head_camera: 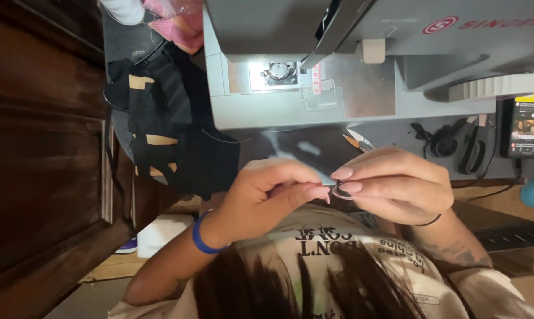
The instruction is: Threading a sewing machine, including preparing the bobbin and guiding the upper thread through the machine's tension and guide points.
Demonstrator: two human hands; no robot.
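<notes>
My right hand [397,183] pinches a small dark round piece [341,191], like a bobbin, between thumb and forefinger, just over my lap. My left hand [267,195], with a blue band on the wrist, meets it from the left, its thumb and fingertips closed against the same piece. A thin black band circles my right wrist. The pointed tips of small snips [355,140] show just above my right hand; I cannot tell whether that hand holds them or they lie on the table. Both hands hover in front of the grey sewing machine [361,100].
Black fabric with tan patches [172,136] is heaped left of the machine. Black scissors [474,147] and a lit phone [528,127] lie at the right. A dark wooden cabinet [42,147] fills the left side. A white box [160,233] and a power strip [509,236] sit lower down.
</notes>
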